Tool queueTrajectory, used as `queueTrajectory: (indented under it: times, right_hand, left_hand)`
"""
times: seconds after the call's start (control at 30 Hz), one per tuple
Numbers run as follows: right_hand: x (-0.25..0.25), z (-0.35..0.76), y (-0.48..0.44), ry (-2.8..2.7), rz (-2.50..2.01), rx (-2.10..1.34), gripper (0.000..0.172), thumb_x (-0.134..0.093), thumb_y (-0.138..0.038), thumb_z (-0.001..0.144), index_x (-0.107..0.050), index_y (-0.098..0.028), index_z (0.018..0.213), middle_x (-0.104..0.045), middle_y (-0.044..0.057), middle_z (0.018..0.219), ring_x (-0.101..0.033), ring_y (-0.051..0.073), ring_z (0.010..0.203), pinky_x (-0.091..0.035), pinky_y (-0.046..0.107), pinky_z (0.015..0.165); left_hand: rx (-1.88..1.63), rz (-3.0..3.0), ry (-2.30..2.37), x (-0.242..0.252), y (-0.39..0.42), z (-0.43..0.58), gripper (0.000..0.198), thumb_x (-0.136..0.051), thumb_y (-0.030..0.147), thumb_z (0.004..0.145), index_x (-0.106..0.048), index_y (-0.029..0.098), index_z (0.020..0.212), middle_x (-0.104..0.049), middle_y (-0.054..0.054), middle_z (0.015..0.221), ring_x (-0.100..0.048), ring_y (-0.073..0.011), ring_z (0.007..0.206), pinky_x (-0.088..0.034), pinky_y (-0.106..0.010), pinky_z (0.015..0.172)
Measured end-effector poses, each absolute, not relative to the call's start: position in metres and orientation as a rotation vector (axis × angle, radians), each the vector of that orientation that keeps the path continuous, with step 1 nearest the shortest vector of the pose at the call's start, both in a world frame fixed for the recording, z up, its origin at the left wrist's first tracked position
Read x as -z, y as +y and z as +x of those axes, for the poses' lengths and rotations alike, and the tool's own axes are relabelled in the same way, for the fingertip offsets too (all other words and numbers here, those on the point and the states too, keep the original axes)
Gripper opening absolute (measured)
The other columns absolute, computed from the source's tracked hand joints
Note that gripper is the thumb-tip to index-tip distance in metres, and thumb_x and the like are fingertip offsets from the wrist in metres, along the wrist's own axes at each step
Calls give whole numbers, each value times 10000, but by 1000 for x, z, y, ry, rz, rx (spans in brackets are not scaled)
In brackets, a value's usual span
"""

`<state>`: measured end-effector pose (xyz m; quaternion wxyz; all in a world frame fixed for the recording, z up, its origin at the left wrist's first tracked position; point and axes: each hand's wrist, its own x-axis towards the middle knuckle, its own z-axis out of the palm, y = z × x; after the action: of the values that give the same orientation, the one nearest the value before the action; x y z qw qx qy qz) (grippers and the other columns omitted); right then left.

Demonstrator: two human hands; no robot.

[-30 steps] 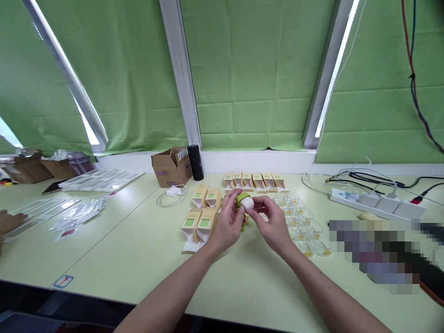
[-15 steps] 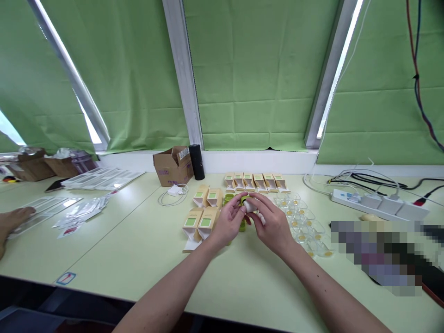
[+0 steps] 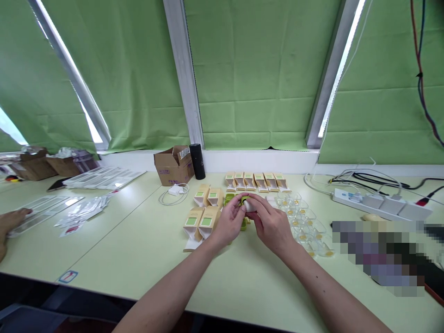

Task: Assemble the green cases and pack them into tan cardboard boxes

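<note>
Between my two hands is a small rounded green and white object [image 3: 247, 205], partly covered by fingers; its exact kind I cannot make out. My left hand [image 3: 231, 218] closes on its green side. Fingers of my right hand [image 3: 272, 219] wrap its white part. Beneath and behind the hands lie green pieces [image 3: 229, 199], partly hidden. Left of my left hand stand small open kraft boxes [image 3: 209, 222] with green labels. Clear plastic pieces with yellow dots [image 3: 303, 222] lie in rows right of my right hand.
A row of open small boxes [image 3: 258, 181] stands farther back. Behind are a cardboard box [image 3: 173, 169] and a black cylinder [image 3: 197, 162]. At right are a power strip [image 3: 376, 206] and cables. Another person's hand [image 3: 14, 219] touches clear trays [image 3: 45, 208] at left, near plastic packets [image 3: 83, 212].
My hands stay almost in place, with the right fingers shifted slightly around the green and white object. The other person's hand at left has moved a little. The view has shifted slightly.
</note>
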<state>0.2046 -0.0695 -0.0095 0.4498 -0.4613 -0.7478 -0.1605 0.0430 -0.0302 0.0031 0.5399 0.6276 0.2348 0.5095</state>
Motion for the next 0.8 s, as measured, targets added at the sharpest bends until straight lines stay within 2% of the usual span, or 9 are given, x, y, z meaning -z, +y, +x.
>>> queueTrajectory:
  times: [0.1,0.27,0.4,0.6,0.8]
  right_hand:
    - [10,205,-69,-1854,-1114,397,423,-497,-146,1034,-614,-229,1432,-693,131,1460,-789,266,1109,-654,332,771]
    - [11,205,-66,-1863,-1066,456,452,-486,-79,1007,-572,-197,1435,-703,153,1435,-770,274,1173,-679,351,814]
    - [11,204,-66,-1866,-1047,493,475,-478,-60,998,-537,-192,1450,-699,164,1434,-743,292,1235,-686,379,866]
    - [12,204,-66,-1885,-1044,492,525,-446,-54,1005,-486,-207,1506,-693,164,1439,-736,288,1249,-684,392,904]
    - [17,204,-62,-1866,-1032,471,520,-465,-69,1011,-503,-216,1508,-688,162,1442,-733,291,1247,-679,415,937]
  left_hand:
    - [-1226,1471,562,0,-28,44,482,-762,461,927,-681,216,1334,-751,-106,1218,-730,-222,1082,-604,-365,979]
    - [-1269,1485,581,4,-25,46,483,-769,415,923,-677,173,1330,-750,-126,1255,-723,-230,1143,-581,-368,1047]
    - [-1321,1493,610,6,-25,48,481,-767,391,921,-674,158,1331,-753,-136,1253,-728,-227,1128,-597,-345,1012]
    - [-1329,1486,627,6,-28,49,451,-745,356,934,-669,161,1334,-748,-133,1278,-729,-225,1147,-605,-338,1010]
    - [-1316,1507,610,5,-30,46,447,-712,382,961,-666,154,1343,-732,-144,1297,-717,-245,1180,-596,-365,1041]
